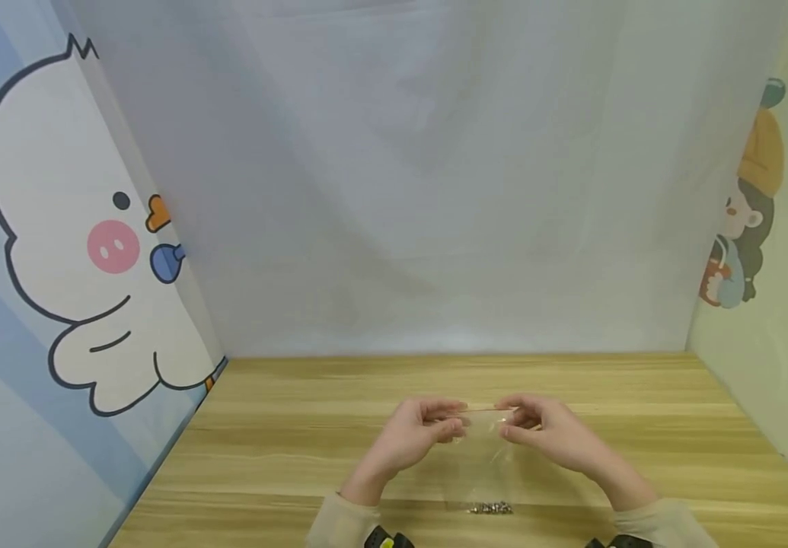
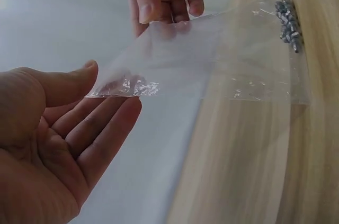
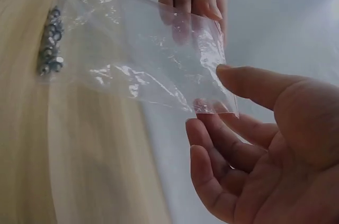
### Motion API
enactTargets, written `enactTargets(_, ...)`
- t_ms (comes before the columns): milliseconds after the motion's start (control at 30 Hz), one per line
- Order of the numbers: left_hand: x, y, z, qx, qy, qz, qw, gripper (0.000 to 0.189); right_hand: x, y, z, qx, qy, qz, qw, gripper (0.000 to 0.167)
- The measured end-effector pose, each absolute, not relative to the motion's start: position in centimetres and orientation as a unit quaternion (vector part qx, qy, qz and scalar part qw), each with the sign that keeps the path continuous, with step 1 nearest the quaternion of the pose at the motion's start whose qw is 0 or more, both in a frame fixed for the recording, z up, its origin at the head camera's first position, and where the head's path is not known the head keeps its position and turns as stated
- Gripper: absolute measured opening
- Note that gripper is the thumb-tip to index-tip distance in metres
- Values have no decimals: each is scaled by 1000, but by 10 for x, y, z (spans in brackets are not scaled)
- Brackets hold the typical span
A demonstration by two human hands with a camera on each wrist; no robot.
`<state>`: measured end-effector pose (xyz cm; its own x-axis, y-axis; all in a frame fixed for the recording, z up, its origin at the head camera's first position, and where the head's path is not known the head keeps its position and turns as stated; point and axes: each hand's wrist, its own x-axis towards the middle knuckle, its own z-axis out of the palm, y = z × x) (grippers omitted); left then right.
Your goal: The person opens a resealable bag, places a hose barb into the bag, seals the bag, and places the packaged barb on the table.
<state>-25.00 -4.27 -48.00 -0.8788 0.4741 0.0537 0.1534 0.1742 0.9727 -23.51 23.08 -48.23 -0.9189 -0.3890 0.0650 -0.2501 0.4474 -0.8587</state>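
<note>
A clear plastic bag (image 1: 481,468) hangs upright between both hands, a thin reddish line along its top edge. My left hand (image 1: 417,435) pinches the top left corner, thumb on the near face and fingers behind. On the other side my right hand (image 1: 550,434) pinches the top right corner the same way. Several small silver metal fasteners (image 1: 492,508) lie gathered along the bag's bottom. The left wrist view shows these fasteners (image 2: 288,24) bunched at the end away from the hands. Through the film (image 3: 132,49), fingers of the left hand show in the right wrist view.
The wooden tabletop (image 1: 284,434) spreads beneath the hands. A pale grey curtain (image 1: 435,190) rises at its back edge. Printed panels stand at both sides, with a white cartoon bird (image 1: 58,190) on the left and a cartoon child (image 1: 743,221) on the right.
</note>
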Motion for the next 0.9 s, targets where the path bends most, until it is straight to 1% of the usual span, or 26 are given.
enactTargets(100,-254,-40,-487,193,756,614,118,43,-239,229,-493,-189,840,-503,77,52)
enactTargets(300,-263,-34,-504,171,766,615,78,64,-251,225,-511,-180,839,-510,64,63)
enactTargets(400,-266,-31,-512,160,779,604,62,69,-256,223,-518,-175,842,-506,70,70)
enactTargets(533,-267,-28,-520,153,797,582,51,71,-258,221,-525,-185,852,-484,74,78)
enactTargets(667,-268,-27,-524,149,812,562,44,72,-258,221,-528,-190,863,-465,61,77)
enactTargets(900,-268,-31,-524,167,839,516,40,79,-257,223,-525,-193,873,-445,44,68)
